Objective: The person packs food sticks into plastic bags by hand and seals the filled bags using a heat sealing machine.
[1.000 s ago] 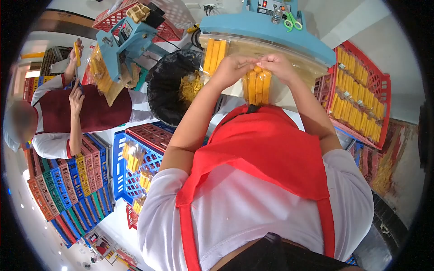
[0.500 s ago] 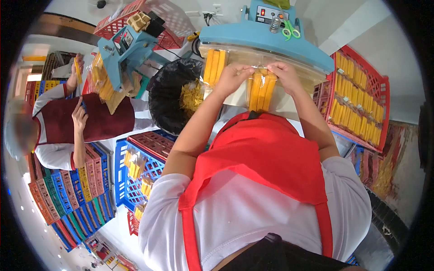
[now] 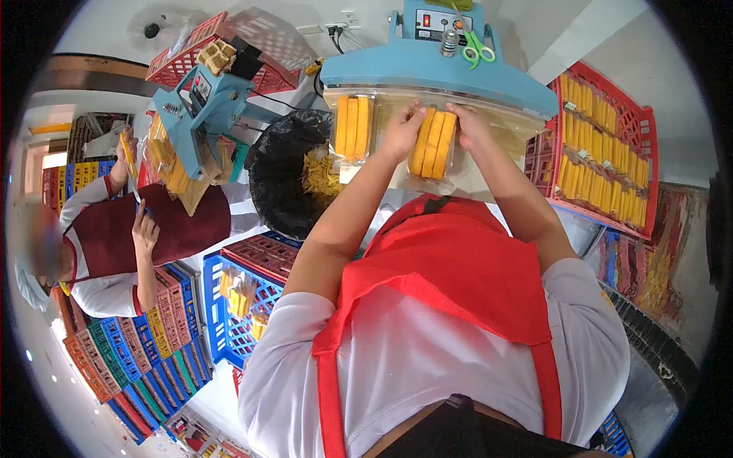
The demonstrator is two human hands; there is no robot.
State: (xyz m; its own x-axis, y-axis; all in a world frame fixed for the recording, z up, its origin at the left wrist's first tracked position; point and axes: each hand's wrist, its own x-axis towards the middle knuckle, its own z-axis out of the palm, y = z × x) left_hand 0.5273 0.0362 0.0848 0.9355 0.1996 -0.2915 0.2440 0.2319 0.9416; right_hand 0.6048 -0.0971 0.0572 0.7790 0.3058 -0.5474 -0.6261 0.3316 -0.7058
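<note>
Your left hand (image 3: 402,131) and right hand (image 3: 471,128) hold one clear plastic packet of yellow, stick-shaped pieces (image 3: 437,149) between them, the fingers drawn in narrow at its left and right edges toward the far end; the fingertips partly cover the plastic there, so how firmly each one pinches is hard to tell. The packet is in front of you, just on the near side of the long blue metal sealing machine (image 3: 435,72); its long axis runs near to far, with the far end leaning slightly right and pointing at the machine, and the near end pointing back toward your red cloth apron (image 3: 443,263); the sticks inside lie side by side along that same axis.

Just to the left of your left hand, a second clear packet of yellow sticks (image 3: 352,128) lies apart from the first, its long axis also near to far but straighter; scissors with light-green handles (image 3: 479,51) rest on the machine, beyond your right hand; to the right, a red plastic crate (image 3: 651,168) holds rows of similar packets; to the left is a bin lined with black plastic (image 3: 275,179), yellow scraps inside it.
</note>
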